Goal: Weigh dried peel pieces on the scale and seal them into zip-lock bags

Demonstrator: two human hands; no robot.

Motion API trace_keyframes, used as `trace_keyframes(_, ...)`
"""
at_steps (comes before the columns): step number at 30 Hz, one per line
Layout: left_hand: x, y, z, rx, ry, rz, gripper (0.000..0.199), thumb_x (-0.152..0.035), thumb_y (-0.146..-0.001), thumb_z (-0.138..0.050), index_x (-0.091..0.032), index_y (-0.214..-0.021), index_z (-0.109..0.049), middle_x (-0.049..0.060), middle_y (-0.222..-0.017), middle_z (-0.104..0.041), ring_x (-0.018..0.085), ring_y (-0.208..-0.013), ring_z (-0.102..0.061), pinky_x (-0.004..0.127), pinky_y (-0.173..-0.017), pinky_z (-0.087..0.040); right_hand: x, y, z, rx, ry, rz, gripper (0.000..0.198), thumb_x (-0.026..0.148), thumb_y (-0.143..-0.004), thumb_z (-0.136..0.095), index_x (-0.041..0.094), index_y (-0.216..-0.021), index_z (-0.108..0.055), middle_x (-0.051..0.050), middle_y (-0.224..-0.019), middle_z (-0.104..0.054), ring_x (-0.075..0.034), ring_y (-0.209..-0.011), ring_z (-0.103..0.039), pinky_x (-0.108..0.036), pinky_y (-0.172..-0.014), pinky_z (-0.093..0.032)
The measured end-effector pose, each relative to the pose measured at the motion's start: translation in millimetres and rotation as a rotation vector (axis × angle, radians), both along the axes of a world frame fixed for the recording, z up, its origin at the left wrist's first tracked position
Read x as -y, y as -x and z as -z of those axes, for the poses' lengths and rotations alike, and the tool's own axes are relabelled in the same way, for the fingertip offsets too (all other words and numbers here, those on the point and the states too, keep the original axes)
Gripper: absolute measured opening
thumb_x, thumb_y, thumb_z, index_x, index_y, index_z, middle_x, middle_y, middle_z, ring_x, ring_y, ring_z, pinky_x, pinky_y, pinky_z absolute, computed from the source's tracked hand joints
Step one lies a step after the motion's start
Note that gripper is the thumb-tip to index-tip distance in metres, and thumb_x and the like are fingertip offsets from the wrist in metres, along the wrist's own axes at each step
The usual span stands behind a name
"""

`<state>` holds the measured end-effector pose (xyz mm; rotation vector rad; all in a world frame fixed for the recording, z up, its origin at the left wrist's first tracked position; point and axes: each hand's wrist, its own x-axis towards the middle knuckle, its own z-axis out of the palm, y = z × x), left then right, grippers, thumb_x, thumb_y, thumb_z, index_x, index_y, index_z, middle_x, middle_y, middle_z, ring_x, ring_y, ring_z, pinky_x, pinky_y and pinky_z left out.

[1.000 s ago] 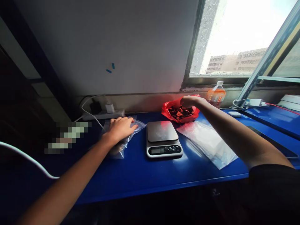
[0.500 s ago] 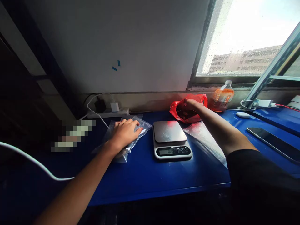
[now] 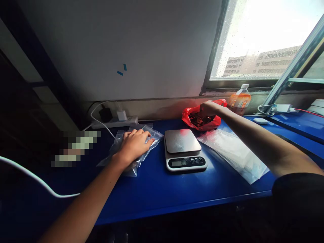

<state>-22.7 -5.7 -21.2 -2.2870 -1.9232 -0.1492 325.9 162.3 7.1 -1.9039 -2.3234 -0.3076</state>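
Note:
My left hand (image 3: 136, 144) lies spread on a pile of clear zip bags (image 3: 130, 170), its fingers apart and pressing on the plastic. My right hand (image 3: 210, 108) is at the mouth of a red plastic bag (image 3: 187, 118), which holds dark brown pieces (image 3: 199, 120). Its fingers bend down together into the bag. Their tips are hidden, so I cannot make out what is in them. Between my hands stands a kitchen scale (image 3: 183, 141) with a bare steel plate and a lit display that seems to read zero.
More clear bags (image 3: 235, 153) lie flat right of the scale. An orange drink bottle (image 3: 240, 100) stands behind by the window. A power strip (image 3: 131, 120) with a charger is at the back left. A white case (image 3: 260, 120) and cables lie at right on the blue table (image 3: 162, 199).
My right hand has lifted a little within the bag's mouth, and my forearm has swung right, uncovering more brown pieces and the flat bags. My left hand stays in place.

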Motion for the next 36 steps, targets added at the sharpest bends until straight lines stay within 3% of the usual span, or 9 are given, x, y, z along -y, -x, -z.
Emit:
trace_keyframes(4,0.2,0.4,0.3,-0.014,0.000,0.003,0.037,-0.046,-0.096,-0.044,-0.024,-0.116,-0.067,0.011,-0.125,-0.067,0.034,-0.119,-0.056,0.051,-0.101,-0.038,15.4,3.5,-11.5,0.068,0.030,-0.024,0.033,0.038,-0.086,-0.063,0.009,-0.085,-0.078,-0.017,-0.087,-0.074,-0.019,-0.073,-0.065,-0.029,-0.063,-0.038)
trace_keyframes(9,0.3,-1.4,-0.4,-0.029,0.021,-0.007,0.040,-0.047,-0.096,-0.043,-0.023,-0.119,-0.066,0.010,-0.125,-0.066,0.034,-0.120,-0.056,0.051,-0.102,-0.039,82.2,28.6,-17.3,0.065,-0.106,-0.250,0.030,0.039,-0.090,-0.055,0.015,-0.088,-0.073,-0.010,-0.081,-0.072,-0.017,-0.066,-0.061,-0.028,-0.057,-0.035)
trace_keyframes(14,-0.4,-3.1,0.2,-0.040,0.032,-0.004,0.043,-0.047,-0.096,-0.042,-0.022,-0.121,-0.066,0.010,-0.127,-0.065,0.035,-0.122,-0.054,0.053,-0.105,-0.036,144.1,63.0,-2.9,0.026,-0.013,-0.553,0.015,0.025,-0.090,-0.055,0.017,-0.092,-0.067,-0.006,-0.083,-0.071,-0.015,-0.068,-0.062,-0.027,-0.059,-0.037)
trace_keyframes(18,0.4,-3.0,0.0,-0.056,0.028,-0.002,0.042,-0.047,-0.097,-0.040,-0.023,-0.121,-0.065,0.010,-0.126,-0.066,0.035,-0.122,-0.055,0.053,-0.103,-0.038,156.3,86.0,16.9,0.125,-0.172,-0.594,0.019,0.011,-0.090,-0.047,0.010,-0.096,-0.065,-0.014,-0.095,-0.070,-0.019,-0.083,-0.064,-0.030,-0.070,-0.041)
trace_keyframes(21,1.8,-3.0,-0.5,-0.068,0.027,0.006,0.042,-0.047,-0.097,-0.041,-0.024,-0.121,-0.065,0.010,-0.126,-0.066,0.034,-0.120,-0.055,0.053,-0.103,-0.038,160.9,93.9,22.4,0.080,-0.135,-0.591,0.018,0.016,-0.091,-0.048,0.010,-0.095,-0.065,-0.014,-0.093,-0.070,-0.020,-0.081,-0.065,-0.031,-0.070,-0.041)
trace_keyframes(25,2.8,-3.3,-0.7,-0.071,0.032,0.009,0.042,-0.047,-0.097,-0.041,-0.023,-0.122,-0.065,0.009,-0.126,-0.066,0.034,-0.121,-0.055,0.053,-0.105,-0.037,145.5,78.0,9.1,-0.131,-0.115,-0.521,0.028,0.034,-0.089,-0.057,0.016,-0.110,-0.063,-0.007,-0.087,-0.073,-0.019,-0.075,-0.065,-0.029,-0.066,-0.041)
trace_keyframes(29,3.3,-3.3,-0.6,-0.069,0.030,0.019,0.042,-0.047,-0.098,-0.041,-0.023,-0.123,-0.065,0.010,-0.127,-0.065,0.035,-0.121,-0.055,0.054,-0.102,-0.038,83.7,39.7,0.0,-0.090,-0.080,-0.005,0.028,0.024,-0.093,-0.049,0.014,-0.111,-0.068,-0.014,-0.101,-0.074,-0.023,-0.089,-0.069,-0.028,-0.071,-0.044)
trace_keyframes(30,3.5,-3.2,-0.6,-0.069,0.027,0.021,0.042,-0.046,-0.098,-0.041,-0.023,-0.123,-0.065,0.010,-0.126,-0.065,0.035,-0.121,-0.055,0.055,-0.102,-0.039,66.8,30.5,1.1,-0.072,-0.055,0.055,0.027,0.020,-0.090,-0.051,0.011,-0.106,-0.071,-0.017,-0.102,-0.073,-0.026,-0.092,-0.069,-0.029,-0.072,-0.045)
trace_keyframes(36,4.8,-3.3,-0.5,-0.065,0.020,0.028,0.039,-0.044,-0.099,-0.043,-0.023,-0.122,-0.066,0.009,-0.125,-0.066,0.033,-0.119,-0.057,0.053,-0.104,-0.038,6.3,9.1,13.5,-0.106,0.022,0.116,0.026,0.017,-0.082,-0.063,0.012,-0.103,-0.076,-0.016,-0.096,-0.075,-0.030,-0.092,-0.070,-0.032,-0.075,-0.050)
